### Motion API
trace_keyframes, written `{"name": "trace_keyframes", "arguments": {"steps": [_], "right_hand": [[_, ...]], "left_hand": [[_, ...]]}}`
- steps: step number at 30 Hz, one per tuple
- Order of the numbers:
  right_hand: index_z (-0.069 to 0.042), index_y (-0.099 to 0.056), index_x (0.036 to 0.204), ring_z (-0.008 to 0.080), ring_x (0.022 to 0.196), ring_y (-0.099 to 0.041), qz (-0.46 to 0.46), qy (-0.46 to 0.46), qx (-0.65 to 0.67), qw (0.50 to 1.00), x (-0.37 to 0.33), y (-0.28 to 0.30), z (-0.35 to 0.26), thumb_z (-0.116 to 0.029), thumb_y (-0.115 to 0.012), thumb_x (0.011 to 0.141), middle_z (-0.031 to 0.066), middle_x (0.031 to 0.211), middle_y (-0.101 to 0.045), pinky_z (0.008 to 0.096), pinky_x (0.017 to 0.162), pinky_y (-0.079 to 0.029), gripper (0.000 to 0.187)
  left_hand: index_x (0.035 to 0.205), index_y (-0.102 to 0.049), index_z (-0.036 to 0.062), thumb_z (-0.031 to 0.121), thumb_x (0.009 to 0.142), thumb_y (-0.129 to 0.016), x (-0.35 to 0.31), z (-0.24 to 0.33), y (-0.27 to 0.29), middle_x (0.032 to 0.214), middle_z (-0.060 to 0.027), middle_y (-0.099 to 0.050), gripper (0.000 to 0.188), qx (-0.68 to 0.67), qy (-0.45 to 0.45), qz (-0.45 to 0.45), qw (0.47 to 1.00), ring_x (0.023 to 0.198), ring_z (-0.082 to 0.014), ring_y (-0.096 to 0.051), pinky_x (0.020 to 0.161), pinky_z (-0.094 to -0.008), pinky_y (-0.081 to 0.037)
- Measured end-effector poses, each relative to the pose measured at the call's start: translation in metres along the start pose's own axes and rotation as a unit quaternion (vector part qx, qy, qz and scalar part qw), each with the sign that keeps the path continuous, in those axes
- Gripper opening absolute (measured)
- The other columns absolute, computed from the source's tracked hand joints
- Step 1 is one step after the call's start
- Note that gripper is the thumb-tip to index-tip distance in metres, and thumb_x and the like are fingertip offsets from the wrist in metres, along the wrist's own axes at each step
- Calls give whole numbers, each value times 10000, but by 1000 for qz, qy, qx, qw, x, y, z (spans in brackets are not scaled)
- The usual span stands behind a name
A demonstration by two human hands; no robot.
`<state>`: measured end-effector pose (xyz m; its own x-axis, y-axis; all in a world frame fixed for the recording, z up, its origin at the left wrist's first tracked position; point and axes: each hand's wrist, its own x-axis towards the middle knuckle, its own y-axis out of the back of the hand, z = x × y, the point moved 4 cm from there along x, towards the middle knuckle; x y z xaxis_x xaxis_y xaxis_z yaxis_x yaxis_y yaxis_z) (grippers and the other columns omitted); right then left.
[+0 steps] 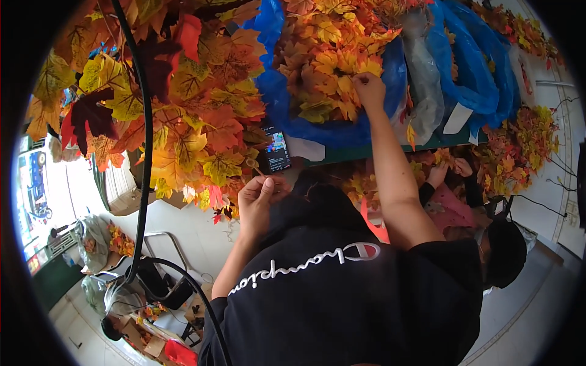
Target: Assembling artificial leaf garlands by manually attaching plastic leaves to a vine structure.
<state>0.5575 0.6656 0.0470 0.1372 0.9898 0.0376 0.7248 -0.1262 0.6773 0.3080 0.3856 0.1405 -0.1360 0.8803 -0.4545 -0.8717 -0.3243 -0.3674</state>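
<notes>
Head view: orange and yellow leaves [332, 64] fill a blue bag [329, 135] ahead, their heap running lengthwise away from the person, tips pointing mixed ways.
The right hand [370, 91] curls nearly closed at the leaves; whether it grips one cannot be told. The left hand [261, 196], thumb and forefinger together, pinches a thin tan strand [255, 167] slanting up-left. A phone [278, 149] lies beside the bag; a black cable [146, 122] crosses before the hanging foliage [210, 91] at left.
</notes>
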Motion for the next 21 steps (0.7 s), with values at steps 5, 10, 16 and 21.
{"name": "trace_keyframes", "arguments": {"steps": [5,10,16,21], "right_hand": [[-50,-677,889,260,759,-642,-124,168,53,976,-23,-25,-53,-221,-651,784,129,813,-658,358,670,-495,202],[-63,-672,866,326,830,-613,-188,280,-127,933,-40,-89,-82,-221,-652,738,134,840,-648,409,722,-477,204],[-80,-697,836,325,776,-624,-188,214,-58,957,-35,-82,-84,-239,-668,727,137,803,-654,385,686,-489,195],[-40,-703,802,189,653,-642,-159,147,117,969,-32,-43,-83,-237,-674,739,82,681,-658,291,626,-492,209]], "left_hand": [[965,-571,-9,175,958,-477,-4,-1,1,917,-114,-643,208,49,-9,-1,999,850,-193,-646,787,-310,-529],[993,-573,-15,201,958,-481,-4,5,-9,853,-98,-636,237,54,-8,-1,999,783,-184,-654,689,-280,-546],[994,-573,-12,206,961,-473,-22,3,-5,846,-94,-634,241,46,11,14,999,788,-188,-658,684,-281,-549],[988,-569,-6,217,961,-472,-27,-5,1,852,-99,-638,245,21,15,16,1000,798,-193,-660,700,-291,-549]]}}
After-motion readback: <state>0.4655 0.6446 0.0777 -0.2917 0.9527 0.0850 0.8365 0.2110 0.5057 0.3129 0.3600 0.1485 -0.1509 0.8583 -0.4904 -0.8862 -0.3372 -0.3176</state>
